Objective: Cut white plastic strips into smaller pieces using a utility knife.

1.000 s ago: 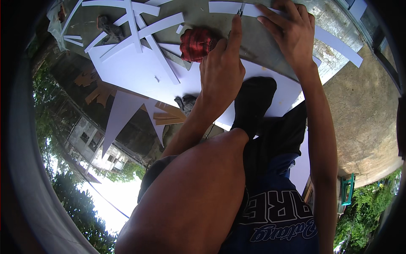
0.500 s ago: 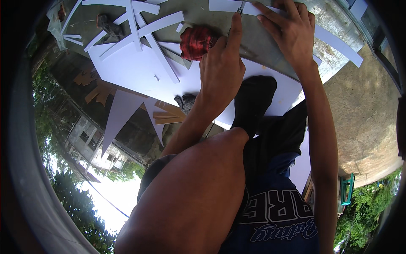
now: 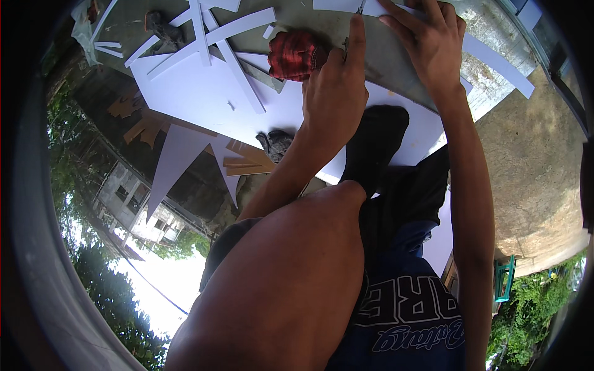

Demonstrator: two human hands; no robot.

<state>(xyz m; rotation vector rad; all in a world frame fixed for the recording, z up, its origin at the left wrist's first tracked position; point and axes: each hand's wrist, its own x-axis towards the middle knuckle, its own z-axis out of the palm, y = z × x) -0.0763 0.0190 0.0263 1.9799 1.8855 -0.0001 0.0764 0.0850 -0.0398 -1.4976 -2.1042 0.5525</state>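
My left hand [image 3: 337,93] is closed round a slim cutter knife [image 3: 361,8], index finger stretched along it. Its metal tip touches a long white strip [image 3: 334,5] at the top edge of the view. Right of the blade, my right hand [image 3: 436,52] rests on the same strip with fingers spread and bent; its far fingertips are partly cut off. The strip's other end [image 3: 501,65] runs out past this hand to the right. A red and black checked cloth bundle [image 3: 294,57] lies just left of my left hand.
A large white sheet [image 3: 185,93] lies under my dark-socked foot [image 3: 380,133]. Several white offcuts [image 3: 232,62] cross each other at upper left, near a dark grey object [image 3: 164,31]. Brown cardboard pieces [image 3: 247,164] and a dark crumpled cloth [image 3: 275,143] lie nearer. My bare knee fills the lower middle.
The view has shifted slightly. My left hand with the cutter knife has moved a little to the right, nearer my right hand, which stays on the strip.
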